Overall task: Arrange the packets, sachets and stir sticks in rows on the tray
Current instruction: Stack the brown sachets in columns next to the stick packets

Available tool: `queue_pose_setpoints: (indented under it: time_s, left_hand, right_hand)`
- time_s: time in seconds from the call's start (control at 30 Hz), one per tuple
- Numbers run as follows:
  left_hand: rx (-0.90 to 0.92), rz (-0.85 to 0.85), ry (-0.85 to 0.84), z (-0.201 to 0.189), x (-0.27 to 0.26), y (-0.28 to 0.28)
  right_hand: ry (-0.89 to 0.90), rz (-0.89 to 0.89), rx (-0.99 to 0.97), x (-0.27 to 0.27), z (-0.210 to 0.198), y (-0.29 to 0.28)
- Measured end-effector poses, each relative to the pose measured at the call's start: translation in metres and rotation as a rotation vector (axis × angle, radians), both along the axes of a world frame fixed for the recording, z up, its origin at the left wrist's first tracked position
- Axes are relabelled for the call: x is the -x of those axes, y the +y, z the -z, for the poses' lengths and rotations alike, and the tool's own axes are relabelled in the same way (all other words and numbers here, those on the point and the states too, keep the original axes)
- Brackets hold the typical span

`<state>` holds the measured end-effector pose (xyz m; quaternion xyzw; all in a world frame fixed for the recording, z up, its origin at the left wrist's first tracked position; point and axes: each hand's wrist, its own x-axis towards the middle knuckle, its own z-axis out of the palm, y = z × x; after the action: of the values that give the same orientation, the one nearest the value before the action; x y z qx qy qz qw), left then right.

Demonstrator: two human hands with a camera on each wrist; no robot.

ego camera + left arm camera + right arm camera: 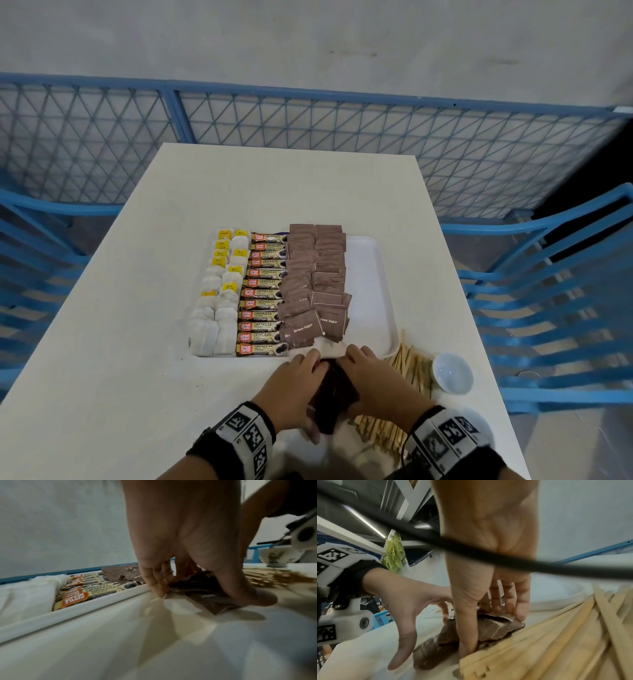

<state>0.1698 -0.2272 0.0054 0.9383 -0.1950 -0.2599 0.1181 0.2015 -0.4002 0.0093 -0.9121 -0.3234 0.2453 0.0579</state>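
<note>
Stir sticks [556,642] pale bare wood; coffee sachets [263,294] glossy foil; tray [380,291] smooth white plastic.

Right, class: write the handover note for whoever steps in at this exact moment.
Left hand and right hand: both gripping a stack of brown sugar sachets on the white table, just short of the white tray.
Done: white tea bags, coffee granule sticks and two brown sachet rows are on the tray.
Left: place this stack, then the wooden stir sticks.

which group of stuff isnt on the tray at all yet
The wooden stir sticks: they lie loose on the table beside the tray, while tea bags, coffee sticks and most brown sugar packets sit in rows.
</note>
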Motion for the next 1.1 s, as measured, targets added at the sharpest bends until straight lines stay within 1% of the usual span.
queue_pose_setpoints:
  time_s: [0.07, 0.13, 0.33, 0.43, 0.5, 0.6, 0.67, 0.73, 0.77, 0.83, 0.9, 1.03, 1.1]
  left_hand:
    - [-0.034, 0.005, -0.031, 0.001, 0.003, -0.003]
    - [-0.025, -0.012, -0.042, 0.003, 0.005, -0.003]
    - [0.021, -0.023, -0.116, 0.015, 0.005, 0.003]
    - [0.001, -0.016, -0.14, 0.019, 0.005, 0.004]
    - [-0.027, -0.039, -0.145, 0.017, 0.006, 0.003]
    - [-0.022, -0.072, -0.189, 0.012, 0.007, 0.002]
    - [-0.017, -0.038, -0.246, 0.007, 0.008, 0.001]
    - [-0.044, -0.011, -0.217, 0.006, 0.008, 0.002]
    - [-0.049, -0.015, -0.249, 0.01, 0.009, 0.003]
    - [-0.023, -0.057, -0.256, 0.014, 0.012, 0.006]
    - [0.091, -0.136, -0.207, 0.012, 0.017, 0.012]
    - [0.263, -0.356, -0.112, 0.007, 0.029, 0.029]
    - [0.359, -0.445, -0.063, 0.003, 0.036, 0.037]
  right_hand:
    - [-0.019, -0.03, -0.007, 0.0, -0.001, 0.0]
    - [-0.022, -0.049, -0.024, -0.001, -0.002, -0.002]
    - [-0.003, -0.052, -0.131, -0.01, -0.01, -0.006]
    - [0.012, -0.039, -0.187, -0.014, -0.011, -0.009]
    - [0.029, -0.005, -0.221, -0.016, -0.014, -0.012]
    - [0.051, 0.069, -0.285, -0.018, -0.022, -0.018]
    - [0.07, 0.184, -0.353, -0.019, -0.029, -0.024]
    - [0.11, 0.326, -0.435, -0.02, -0.035, -0.029]
    - [0.147, 0.387, -0.478, -0.02, -0.037, -0.03]
    - [0.258, 0.477, -0.565, -0.02, -0.041, -0.031]
    - [0.312, 0.505, -0.597, -0.018, -0.043, -0.03]
    - [0.191, 0.432, -0.515, -0.015, -0.039, -0.023]
    - [0.179, 0.41, -0.52, -0.013, -0.037, -0.017]
